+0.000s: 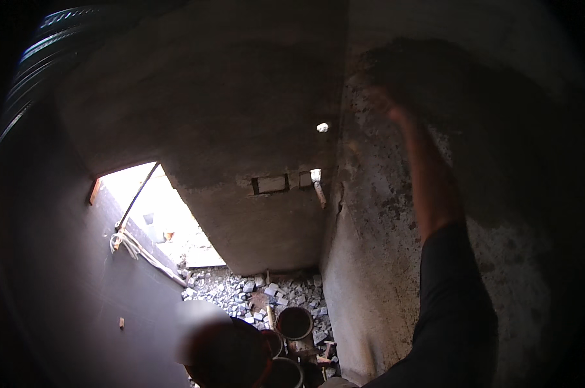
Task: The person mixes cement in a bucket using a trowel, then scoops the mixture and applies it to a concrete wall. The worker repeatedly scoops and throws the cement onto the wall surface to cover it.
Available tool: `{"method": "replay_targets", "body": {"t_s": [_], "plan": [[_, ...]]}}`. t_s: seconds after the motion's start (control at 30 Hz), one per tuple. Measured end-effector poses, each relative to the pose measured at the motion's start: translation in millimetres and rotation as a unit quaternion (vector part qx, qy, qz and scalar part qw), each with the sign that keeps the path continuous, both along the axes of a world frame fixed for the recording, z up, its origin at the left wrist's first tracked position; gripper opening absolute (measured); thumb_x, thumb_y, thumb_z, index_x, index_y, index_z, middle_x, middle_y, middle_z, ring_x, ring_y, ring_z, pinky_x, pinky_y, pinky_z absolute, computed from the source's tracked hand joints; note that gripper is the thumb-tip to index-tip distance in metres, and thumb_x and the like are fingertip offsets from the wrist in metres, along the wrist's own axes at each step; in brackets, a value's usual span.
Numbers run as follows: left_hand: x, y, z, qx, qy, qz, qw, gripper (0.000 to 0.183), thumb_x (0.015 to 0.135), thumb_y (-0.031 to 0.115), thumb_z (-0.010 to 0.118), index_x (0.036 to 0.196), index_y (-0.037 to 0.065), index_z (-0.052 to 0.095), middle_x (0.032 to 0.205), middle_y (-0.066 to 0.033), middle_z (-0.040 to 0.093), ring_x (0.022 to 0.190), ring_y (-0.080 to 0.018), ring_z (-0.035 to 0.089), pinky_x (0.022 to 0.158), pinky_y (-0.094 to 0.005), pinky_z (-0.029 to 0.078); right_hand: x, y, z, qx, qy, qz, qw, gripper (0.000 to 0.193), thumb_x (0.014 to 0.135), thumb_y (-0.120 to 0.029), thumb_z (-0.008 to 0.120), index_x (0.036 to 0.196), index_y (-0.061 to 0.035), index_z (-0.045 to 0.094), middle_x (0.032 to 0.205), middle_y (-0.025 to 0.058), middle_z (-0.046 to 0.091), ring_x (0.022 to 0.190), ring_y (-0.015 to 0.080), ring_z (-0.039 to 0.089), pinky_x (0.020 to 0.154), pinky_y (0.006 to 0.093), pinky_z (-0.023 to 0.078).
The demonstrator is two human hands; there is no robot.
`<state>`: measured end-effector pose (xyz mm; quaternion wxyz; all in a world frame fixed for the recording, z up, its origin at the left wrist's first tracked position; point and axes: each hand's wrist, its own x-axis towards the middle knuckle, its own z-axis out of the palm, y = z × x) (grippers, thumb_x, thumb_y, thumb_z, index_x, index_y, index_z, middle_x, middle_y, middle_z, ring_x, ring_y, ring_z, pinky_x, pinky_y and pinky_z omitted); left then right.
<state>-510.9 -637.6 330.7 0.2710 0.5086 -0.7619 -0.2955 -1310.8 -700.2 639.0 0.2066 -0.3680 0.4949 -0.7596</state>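
Broadly, the right wall (383, 278), the surface nearest the hand at work, fills the right side of the view, mottled low down and covered higher up by a dark patch (499, 116). The back wall (241, 97) meets it at a corner; the left wall (59, 258) stands opposite. Between left and back walls, a bright opening (156, 213) is crossed by a dark pole (137, 196). Along the right wall rises the right arm, its dark sleeve (454, 291) ending near the elbow. Pale rubble (241, 291) covers the floor beside several round tubs (294, 323). The right hand (380, 100) lies before the right wall, near the corner and the patch's left edge; blur and shadow hide its grip and any contact. The left hand is out of frame, its state indeterminable. A small hole (322, 127) glows in the back wall.
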Motion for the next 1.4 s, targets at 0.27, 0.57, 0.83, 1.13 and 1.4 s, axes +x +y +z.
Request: {"method": "replay_targets", "body": {"t_s": [0.27,0.57,0.83,1.13,1.4], "plan": [[20.4,5.5,-42.7,0.170,0.164,0.084,0.968,0.019,0.078,0.000,0.063,0.097,0.000,0.068,0.091,-0.0133,0.065,0.076,-0.0238,0.063,0.061,-0.0347,0.052,101.8,125.9,-5.7,0.154,0.323,-0.343,0.868,0.030,0.091,-0.037,0.067,0.080,-0.0097,0.064,0.062,-0.0035,0.055,0.049,0.0043,0.047,0.043,0.0212,0.037],[-11.6,-4.4,-66.4,0.420,0.481,0.168,0.751,0.046,0.083,0.002,0.057,0.128,-0.002,0.049,0.108,-0.0160,0.062,0.083,-0.0282,0.066,0.063,-0.0352,0.059,385.3,144.5,-220.1,0.298,0.587,0.194,0.727,0.021,0.088,-0.025,0.062,0.109,-0.0240,0.067,0.081,0.0038,0.064,0.080,0.0219,0.067,0.067,0.0380,0.055],[-35.1,-12.0,-68.7,0.430,0.413,0.127,0.793,0.033,0.086,0.003,0.056,0.120,0.001,0.054,0.092,-0.0126,0.063,0.073,-0.0241,0.066,0.058,-0.0328,0.058,437.6,124.9,-269.8,0.230,0.644,0.266,0.679,0.032,0.083,-0.021,0.060,0.115,-0.0222,0.065,0.086,0.0041,0.060,0.075,0.0249,0.066,0.064,0.0385,0.056],[-7.5,-15.3,-70.3,0.013,0.033,-0.139,0.990,0.030,0.089,0.004,0.055,0.119,-0.004,0.054,0.090,-0.0163,0.066,0.068,-0.0263,0.068,0.052,-0.0305,0.056,402.8,131.9,-239.6,0.276,0.356,0.340,0.825,0.038,0.089,-0.045,0.066,0.106,-0.0115,0.071,0.084,0.0122,0.067,0.069,0.0235,0.066,0.060,0.0371,0.052],[-1.2,-7.0,-18.9,0.231,0.310,0.067,0.920,0.029,0.089,0.011,0.055,0.115,-0.001,0.061,0.105,-0.0171,0.064,0.086,-0.0267,0.066,0.068,-0.0381,0.058,247.2,39.9,-130.8,0.222,0.266,0.262,0.901,0.027,0.089,-0.029,0.073,0.105,-0.0078,0.067,0.086,0.0016,0.071,0.076,0.0116,0.067,0.065,0.0273,0.054]]}}
